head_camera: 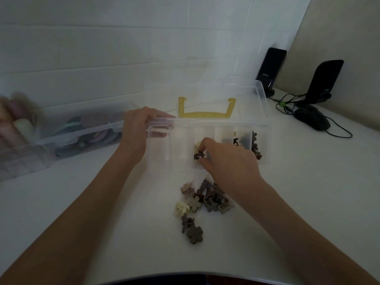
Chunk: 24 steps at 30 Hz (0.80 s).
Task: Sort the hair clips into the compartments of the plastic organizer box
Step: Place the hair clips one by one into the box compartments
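Note:
A clear plastic organizer box (170,161) with a yellow handle (206,114) on its open lid sits mid-table. My left hand (139,128) grips the box's back left corner. My right hand (224,159) reaches into a middle compartment, its fingers pinched on a dark brown flower clip (199,155) beside a cream clip (197,145). Dark clips (256,147) fill the rightmost compartment. A pile of small flower hair clips (207,199) in brown, olive and cream lies on the table in front of the box, with two more clips (192,231) nearer me.
A second clear box (82,132) holding round coloured items stands at the left, with blurred things beyond it. Two black speakers (271,68) (327,81), a black mouse (312,117) and cables lie at the back right. The white wall is close behind.

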### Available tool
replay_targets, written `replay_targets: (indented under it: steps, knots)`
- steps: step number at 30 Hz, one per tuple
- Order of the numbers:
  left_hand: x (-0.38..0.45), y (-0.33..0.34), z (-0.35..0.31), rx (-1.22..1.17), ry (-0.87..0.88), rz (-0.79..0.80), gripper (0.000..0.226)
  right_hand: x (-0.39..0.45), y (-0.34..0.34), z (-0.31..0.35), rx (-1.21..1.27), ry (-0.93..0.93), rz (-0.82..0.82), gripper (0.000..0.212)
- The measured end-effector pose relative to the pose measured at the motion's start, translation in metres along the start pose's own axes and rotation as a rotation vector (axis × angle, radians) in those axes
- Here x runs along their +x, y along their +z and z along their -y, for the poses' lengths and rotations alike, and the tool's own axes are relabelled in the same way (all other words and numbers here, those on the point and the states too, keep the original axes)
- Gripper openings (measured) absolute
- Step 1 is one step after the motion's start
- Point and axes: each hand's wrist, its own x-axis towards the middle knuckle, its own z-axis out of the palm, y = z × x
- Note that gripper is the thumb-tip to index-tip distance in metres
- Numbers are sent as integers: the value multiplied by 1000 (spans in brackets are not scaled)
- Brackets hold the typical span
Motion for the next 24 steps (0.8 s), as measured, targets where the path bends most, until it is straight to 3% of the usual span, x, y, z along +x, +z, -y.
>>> replay_targets:
  steps: [5,11,14,17,20,24]
  knots:
    - [2,1,2,5,-26,-12,33,4,4,0,-28,48,-57,14]
    - [1,3,-1,2,-40,-50,31,-4,2,-8,329,92,-172,15]
    - [1,4,-2,-5,-49,-65,31,-4,2,-8,260,44,-335,12]
    - [0,4,-2,2,-47,-69,31,-1,2,-6,304,8,-335,12]
    - [0,3,-2,-4,-44,-78,31,-3,-5,-8,403,-201,-371,13]
    - [1,1,-3,-16,-69,-100,30,-10,-7,-20,318,-489,-171,27]
